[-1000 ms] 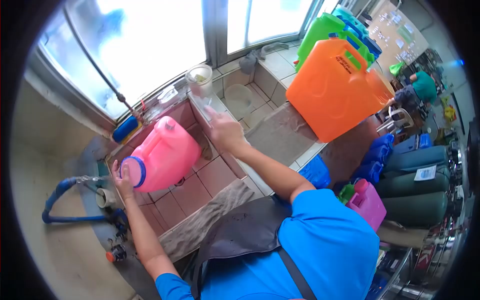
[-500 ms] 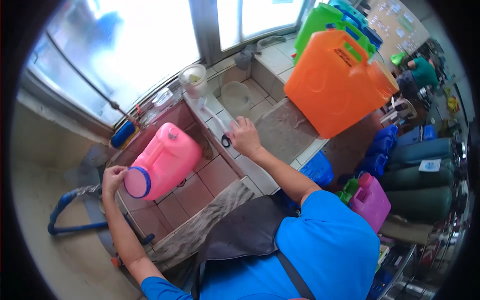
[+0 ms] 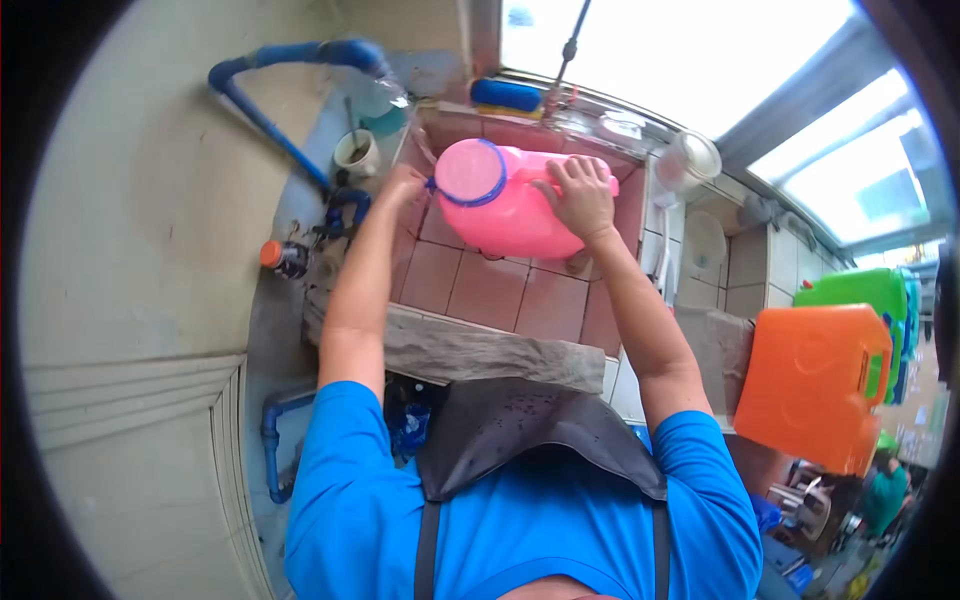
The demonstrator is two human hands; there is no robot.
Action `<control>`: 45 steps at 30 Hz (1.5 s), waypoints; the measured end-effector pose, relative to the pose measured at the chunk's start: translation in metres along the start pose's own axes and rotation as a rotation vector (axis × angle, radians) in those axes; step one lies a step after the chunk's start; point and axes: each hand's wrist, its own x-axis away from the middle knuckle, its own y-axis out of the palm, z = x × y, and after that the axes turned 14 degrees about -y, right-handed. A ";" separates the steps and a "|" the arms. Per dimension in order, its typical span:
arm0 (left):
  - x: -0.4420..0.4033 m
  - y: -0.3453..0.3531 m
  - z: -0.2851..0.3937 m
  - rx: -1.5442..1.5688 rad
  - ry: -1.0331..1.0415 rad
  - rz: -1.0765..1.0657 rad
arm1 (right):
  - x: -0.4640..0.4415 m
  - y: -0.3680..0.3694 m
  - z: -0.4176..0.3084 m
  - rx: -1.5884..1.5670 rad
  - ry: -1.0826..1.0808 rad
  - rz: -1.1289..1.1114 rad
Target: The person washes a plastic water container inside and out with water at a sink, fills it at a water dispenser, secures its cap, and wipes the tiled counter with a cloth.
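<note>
Pink jug (image 3: 525, 226) between hands, long axis left-right; left hand (image 3: 404, 188) narrow, nearer blue rim (image 3: 497, 180), pinch unclear; right hand (image 3: 582, 200) spread over opposite end.

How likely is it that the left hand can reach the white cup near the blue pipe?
Probably yes: the cup is close to the left hand and nothing seems to block the way, though the fingers are now at the pink jug's rim.

Hands (image 3: 583, 200) on pink jug (image 3: 525, 215), tiled basin (image 3: 485, 290) beneath
</note>
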 end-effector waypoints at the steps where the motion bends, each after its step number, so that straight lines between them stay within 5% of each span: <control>1: -0.008 0.025 -0.023 0.059 0.008 -0.033 | -0.003 -0.002 0.000 0.030 0.017 0.018; 2: -0.002 0.046 -0.039 -0.568 0.311 0.108 | -0.005 -0.003 -0.002 0.062 0.039 0.035; 3: 0.010 0.075 -0.051 -0.264 0.182 -0.005 | -0.006 0.001 -0.004 0.055 0.029 0.029; 4: 0.030 0.100 -0.048 -0.532 0.153 -0.067 | -0.005 0.005 -0.006 0.102 0.069 0.043; 8: 0.111 0.184 -0.046 -0.310 0.053 -0.143 | -0.001 0.010 -0.012 0.198 0.097 0.054; 10: 0.108 0.185 -0.051 0.195 -0.630 -0.745 | -0.003 0.012 -0.011 0.198 0.095 0.081; 11: 0.113 0.193 -0.045 0.195 -0.634 -0.744 | -0.003 0.012 -0.010 0.194 0.095 0.080; 13: 0.126 0.221 -0.029 -1.081 0.344 -0.438 | -0.001 0.012 -0.009 0.189 0.095 0.090; 17: 0.092 0.188 -0.045 -0.803 0.091 -0.202 | -0.003 0.011 -0.011 0.186 0.100 0.088; 19: 0.103 0.131 -0.027 -0.981 0.055 -0.205 | -0.011 0.011 -0.013 0.183 0.162 -0.076; 21: 0.096 0.084 -0.021 -0.778 0.011 -0.235 | -0.034 0.010 -0.030 0.115 0.278 -0.219; 23: 0.127 0.059 -0.014 -0.230 0.119 0.205 | -0.070 0.005 -0.053 -0.071 0.399 -0.454; 26: 0.171 0.048 0.011 0.010 0.338 0.411 | -0.121 0.017 -0.075 -0.178 0.317 -0.611; 29: 0.212 0.049 0.031 -0.088 0.426 0.668 | -0.184 0.030 -0.086 -0.340 0.109 -0.479; 31: 0.217 0.046 0.036 0.059 0.370 0.588 | -0.213 0.039 -0.089 -0.402 0.020 -0.386; 33: 0.206 0.049 0.031 0.040 0.471 0.586 | -0.231 0.036 -0.089 -1.168 0.241 -0.172; 34: 0.197 0.047 0.028 0.043 0.467 0.589 | -0.231 0.037 -0.084 -1.169 0.237 -0.176; 36: 0.170 0.035 0.020 0.066 0.603 0.558 | -0.219 0.037 -0.062 -0.642 -0.111 -0.420; 38: 0.144 0.019 0.013 0.063 0.722 0.509 | -0.180 0.047 -0.035 -0.175 -0.183 -0.474; 40: 0.130 0.006 0.021 0.055 0.841 0.455 | -0.130 0.061 -0.009 -0.236 0.060 -0.509; 43: 0.120 -0.005 0.048 0.104 0.841 0.421 | -0.103 0.037 0.006 -0.194 0.132 -0.499; 45: 0.105 -0.004 0.064 -0.162 0.792 0.681 | -0.092 0.020 0.007 -0.124 0.366 -0.593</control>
